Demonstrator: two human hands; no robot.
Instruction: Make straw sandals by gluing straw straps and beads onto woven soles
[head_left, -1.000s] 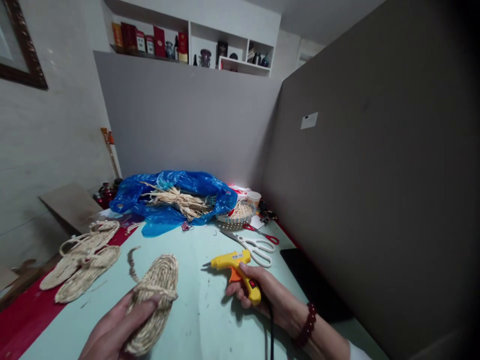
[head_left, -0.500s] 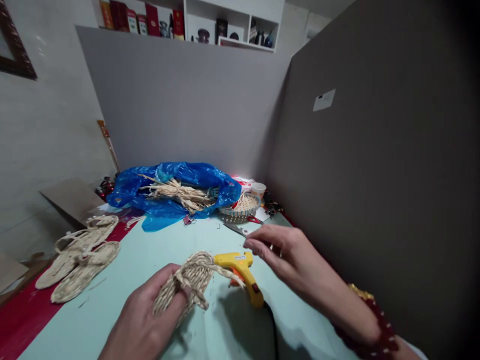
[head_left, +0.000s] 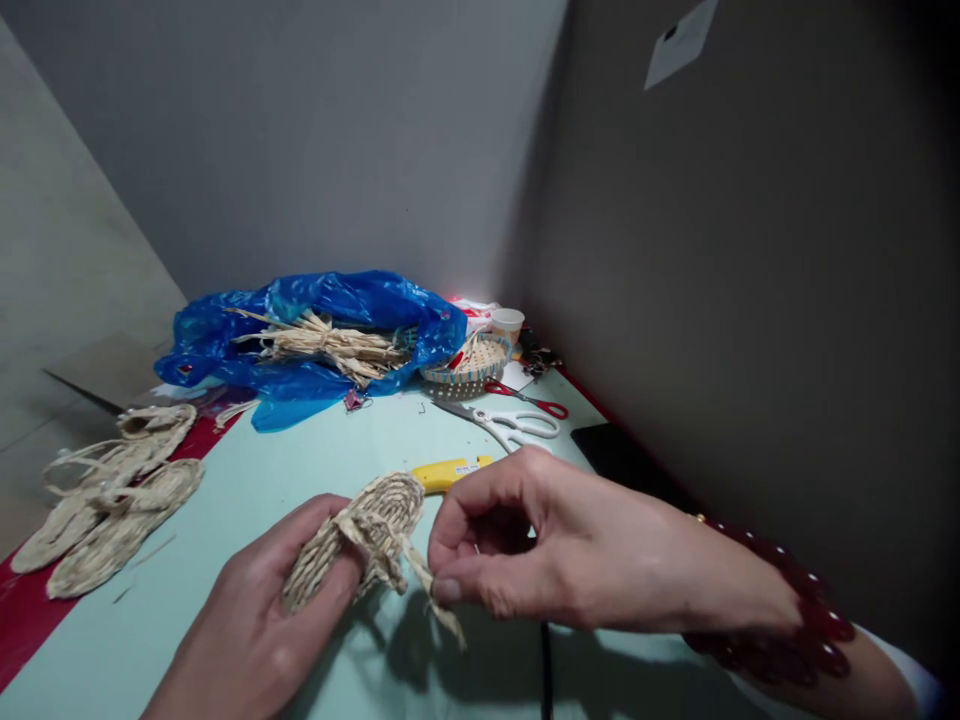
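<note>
A small braided straw sandal (head_left: 386, 505) is clasped in my left hand (head_left: 289, 590), thumb on top, its sole tilted up. From its strap a loose straw strand (head_left: 421, 578) trails to the right. My right hand (head_left: 517, 545) pinches that strand between thumb and fingertips. Behind my right hand lies a yellow glue gun (head_left: 442, 475), mostly hidden by the fingers. White-handled scissors (head_left: 517, 425) rest beyond it on the pale green table cover (head_left: 322, 450).
A finished-looking pair of straw sandals (head_left: 124, 500) lies at the left. At the back, a blue plastic bag (head_left: 337, 290) holds bundled straw (head_left: 330, 345). Beside it are a woven basket (head_left: 469, 365), a paper cup (head_left: 508, 322) and red-handled scissors (head_left: 536, 400). A grey partition (head_left: 735, 300) stands close on the right.
My right hand has come left and down, from above the glue gun to the loose strand, and now pinches it. The view has tipped downward; my left hand keeps its hold on the sandal.
</note>
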